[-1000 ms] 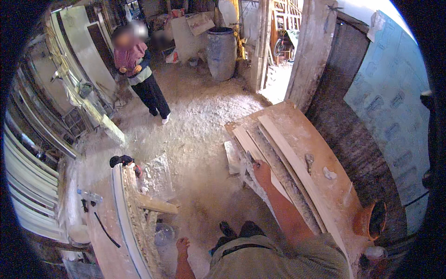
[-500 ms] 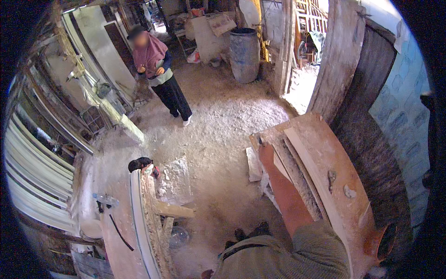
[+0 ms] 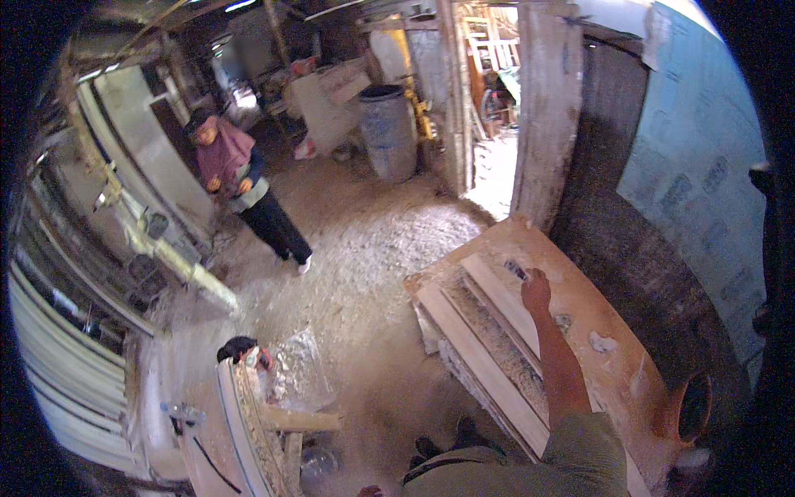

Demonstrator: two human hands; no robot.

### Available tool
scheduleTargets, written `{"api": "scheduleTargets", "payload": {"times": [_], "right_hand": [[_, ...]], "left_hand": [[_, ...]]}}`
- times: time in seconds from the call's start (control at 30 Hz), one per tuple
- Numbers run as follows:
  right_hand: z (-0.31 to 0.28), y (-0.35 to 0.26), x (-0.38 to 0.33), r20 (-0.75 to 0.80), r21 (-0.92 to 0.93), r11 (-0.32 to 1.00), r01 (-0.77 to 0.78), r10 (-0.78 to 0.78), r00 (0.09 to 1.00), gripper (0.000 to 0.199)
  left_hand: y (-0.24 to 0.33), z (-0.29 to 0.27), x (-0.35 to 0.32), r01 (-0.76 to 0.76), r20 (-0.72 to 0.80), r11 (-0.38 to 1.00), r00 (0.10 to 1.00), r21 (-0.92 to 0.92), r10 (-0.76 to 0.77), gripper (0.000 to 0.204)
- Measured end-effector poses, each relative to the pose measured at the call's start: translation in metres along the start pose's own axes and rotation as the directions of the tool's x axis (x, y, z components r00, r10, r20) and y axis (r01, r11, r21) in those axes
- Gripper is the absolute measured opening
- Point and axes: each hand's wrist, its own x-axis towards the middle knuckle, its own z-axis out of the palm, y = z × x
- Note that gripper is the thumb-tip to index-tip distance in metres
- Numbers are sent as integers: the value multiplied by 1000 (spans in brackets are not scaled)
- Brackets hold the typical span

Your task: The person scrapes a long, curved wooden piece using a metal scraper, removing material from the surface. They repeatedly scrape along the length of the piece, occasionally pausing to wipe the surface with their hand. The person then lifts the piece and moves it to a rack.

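Note:
My right hand (image 3: 537, 291) is stretched out over the far part of the reddish-brown workbench (image 3: 592, 311). Its fingers are closed on a small dark hand tool (image 3: 515, 269), whose exact kind is too blurred to make out. To the left of that hand lie two long pale wooden planks (image 3: 479, 358), side by side, with wood shavings (image 3: 495, 325) in the gap between them. Only a sliver of my left hand (image 3: 371, 491) shows at the lower edge, low by my body; its fingers are mostly cut off.
A white lump (image 3: 603, 341) and an orange round-mouthed container (image 3: 691, 407) are on the bench's right side. At left stands another bench with a power tool (image 3: 248, 354) at its end. A person (image 3: 240, 174) stands ahead, near a blue barrel (image 3: 387, 137).
My right hand, with the tool, has moved from the bench's left far corner rightward across the planks. The left-hand plank now lies more fully in sight. The view has turned right.

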Motion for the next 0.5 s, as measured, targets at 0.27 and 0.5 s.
{"api": "scheduleTargets", "payload": {"times": [0.27, 0.5], "right_hand": [[-109, 145, -182, -162, 164, 975, -149, 175, 971, 38], [-273, 204, -517, -641, 33, 833, -552, 441, 628, 28]], "left_hand": [[74, 37, 59, -109, 204, 955, 978, 276, 53, 29], [140, 102, 113, -284, 442, 803, 896, 524, 29, 29]]}}
